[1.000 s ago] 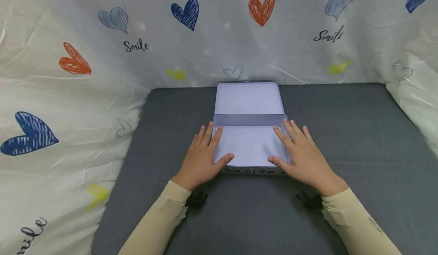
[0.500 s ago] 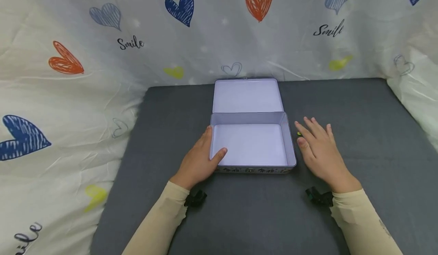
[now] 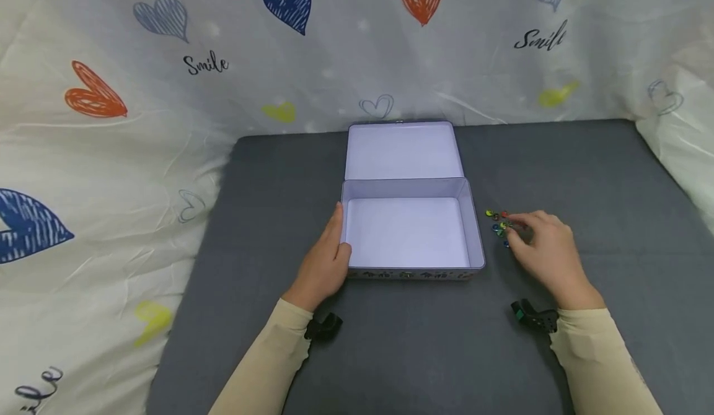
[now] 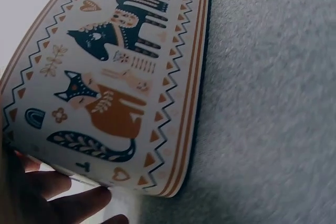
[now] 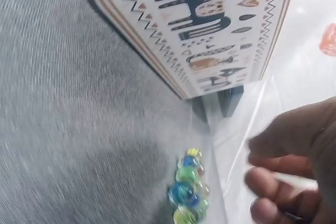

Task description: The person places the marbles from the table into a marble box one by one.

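Note:
A tin box [image 3: 407,232] with its lid [image 3: 400,150] swung back stands on the grey table, its white inside bare. Printed animals cover its outer wall [image 4: 110,77]. My left hand [image 3: 320,263] rests along the left wall, fingers stretched out against it and thumb at the rim. To the right of the box lies a small cluster of coloured glass marbles [image 3: 499,229]. My right hand [image 3: 549,251] hovers at the cluster's right edge, thumb and fingers bent but apart. In the right wrist view nothing shows between those fingers, close by the marbles [image 5: 184,192].
Grey cloth covers the table [image 3: 418,347]. Behind it and on the left hangs a whitish sheet [image 3: 340,43] printed with hearts and "Smile". Each wrist bears a small black camera, such as the right one [image 3: 534,317].
My right hand has left the box's right side and moved right to the marbles, its fingers bending. The left hand stays at the box, its thumb drawn back to the rim.

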Motion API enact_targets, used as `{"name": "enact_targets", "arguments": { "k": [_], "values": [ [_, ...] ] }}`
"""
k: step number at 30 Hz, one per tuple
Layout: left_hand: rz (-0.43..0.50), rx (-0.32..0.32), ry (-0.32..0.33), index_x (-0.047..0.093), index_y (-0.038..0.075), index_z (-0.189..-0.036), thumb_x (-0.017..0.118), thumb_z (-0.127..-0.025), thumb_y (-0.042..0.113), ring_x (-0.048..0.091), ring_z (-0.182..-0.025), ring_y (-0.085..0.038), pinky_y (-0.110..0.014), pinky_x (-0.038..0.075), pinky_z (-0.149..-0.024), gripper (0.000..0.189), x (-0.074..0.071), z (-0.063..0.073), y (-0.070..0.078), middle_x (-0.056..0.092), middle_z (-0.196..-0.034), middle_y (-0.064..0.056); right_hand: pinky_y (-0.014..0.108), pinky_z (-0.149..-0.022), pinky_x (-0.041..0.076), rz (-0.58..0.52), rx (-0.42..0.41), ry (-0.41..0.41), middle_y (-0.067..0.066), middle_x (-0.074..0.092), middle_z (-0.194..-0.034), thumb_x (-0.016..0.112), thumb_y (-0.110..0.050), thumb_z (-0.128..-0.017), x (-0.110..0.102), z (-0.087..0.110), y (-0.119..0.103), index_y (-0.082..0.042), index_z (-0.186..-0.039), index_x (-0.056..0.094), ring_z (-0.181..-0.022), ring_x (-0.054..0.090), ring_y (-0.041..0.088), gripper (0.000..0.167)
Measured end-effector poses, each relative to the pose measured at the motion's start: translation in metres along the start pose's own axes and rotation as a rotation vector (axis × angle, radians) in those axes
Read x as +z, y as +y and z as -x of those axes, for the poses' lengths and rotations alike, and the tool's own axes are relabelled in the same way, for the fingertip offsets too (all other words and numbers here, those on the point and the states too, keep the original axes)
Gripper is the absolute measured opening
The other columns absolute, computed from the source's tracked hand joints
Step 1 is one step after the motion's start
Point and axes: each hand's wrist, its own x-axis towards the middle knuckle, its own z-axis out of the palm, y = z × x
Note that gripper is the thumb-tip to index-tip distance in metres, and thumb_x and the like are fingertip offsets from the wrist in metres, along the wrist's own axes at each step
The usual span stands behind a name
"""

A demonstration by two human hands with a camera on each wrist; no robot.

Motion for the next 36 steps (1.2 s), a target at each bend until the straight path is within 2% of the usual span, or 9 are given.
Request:
{"name": "enact_targets", "arguments": {
  "k": [4,8,15,22,29,36],
  "values": [
    [0.030,0.011,0.022,0.011,0.012,-0.169,0.035,-0.103,0.009,0.017,-0.160,-0.015,-0.048,0.027,-0.126,0.071,0.0020,0.0008,-0.0001,0.015,-0.176,-0.005,0.037,-0.061,0.041,0.035,0.076,-0.085,0.011,0.068,-0.087,0.070,-0.014,-0.094,0.0019,-0.0003,0.0032,0.002,-0.110,0.075,-0.069,0.055,0.022,0.023],
    [0.047,0.008,0.042,0.014,0.009,-0.169,0.034,-0.102,0.007,0.019,-0.159,-0.014,-0.046,0.027,-0.126,0.069,0.0031,0.0017,0.0007,0.015,-0.176,-0.002,0.034,-0.055,0.040,0.065,0.119,-0.143,0.010,0.069,-0.084,0.072,-0.016,-0.091,0.0040,-0.0008,0.0058,0.001,-0.108,0.075,-0.065,0.054,0.019,0.024],
    [0.086,0.022,0.069,0.016,0.006,-0.168,0.033,-0.101,0.005,0.020,-0.159,-0.015,-0.047,0.026,-0.126,0.069,0.0059,0.0022,-0.0007,0.015,-0.175,0.001,0.036,-0.058,0.042,0.092,0.124,-0.175,0.009,0.070,-0.087,0.074,-0.015,-0.089,0.0064,-0.0008,0.0084,-0.002,-0.106,0.076,-0.075,0.061,0.025,0.022],
    [0.110,0.024,0.080,0.014,0.011,-0.169,0.033,-0.101,0.005,0.021,-0.159,-0.017,-0.049,0.033,-0.121,0.070,0.0070,0.0023,-0.0009,0.016,-0.175,0.000,0.041,-0.059,0.047,0.115,0.116,-0.179,0.009,0.072,-0.086,0.074,-0.015,-0.090,0.0065,-0.0004,0.0083,-0.002,-0.102,0.078,-0.076,0.064,0.028,0.018],
    [0.154,0.032,0.088,0.014,0.010,-0.169,0.033,-0.101,0.005,0.019,-0.159,-0.014,-0.048,0.028,-0.125,0.070,0.0079,-0.0019,-0.0005,0.015,-0.175,0.001,0.041,-0.061,0.048,0.123,0.122,-0.161,0.010,0.074,-0.086,0.073,-0.017,-0.089,0.0031,-0.0040,0.0068,-0.001,-0.100,0.079,-0.076,0.066,0.027,0.021],
    [0.172,0.026,0.082,0.014,0.010,-0.169,0.032,-0.101,0.006,0.017,-0.160,-0.014,-0.049,0.024,-0.127,0.070,0.0091,0.0032,-0.0039,0.017,-0.176,-0.006,0.034,-0.059,0.045,0.106,0.123,-0.159,0.006,0.074,-0.082,0.075,-0.019,-0.089,0.0025,-0.0014,0.0005,-0.002,-0.096,0.080,-0.072,0.064,0.021,0.019]
  ]
}}
